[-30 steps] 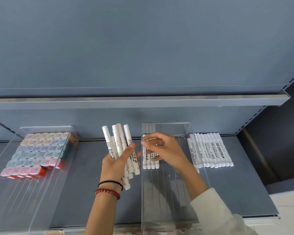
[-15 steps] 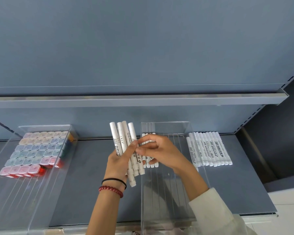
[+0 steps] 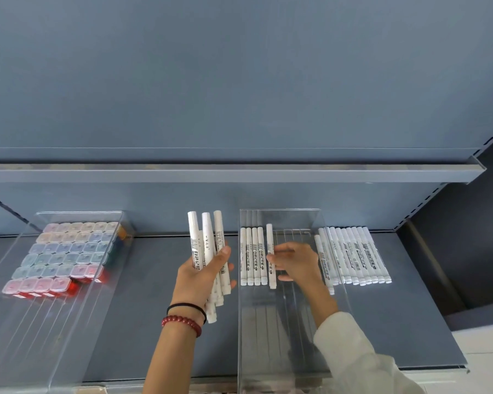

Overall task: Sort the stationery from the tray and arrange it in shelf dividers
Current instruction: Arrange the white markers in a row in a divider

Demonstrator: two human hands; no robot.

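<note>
My left hand [image 3: 199, 275] grips a bunch of white markers [image 3: 208, 240] upright over the grey shelf [image 3: 154, 308], left of the clear middle divider [image 3: 271, 336]. My right hand [image 3: 295, 261] is inside that divider, fingers pinching a single white marker [image 3: 270, 240] that lies just right of a row of several white markers [image 3: 251, 254] at the divider's left side.
Another row of white markers [image 3: 353, 254] lies on the shelf right of the divider. A clear divider [image 3: 77, 322] at the left holds pastel and red small boxes [image 3: 69, 251]. An upper shelf edge [image 3: 239, 172] hangs above.
My right hand took one marker from the bunch in my left hand and carried it right, down into the middle divider beside the row. The left hand's bunch is one marker smaller.
</note>
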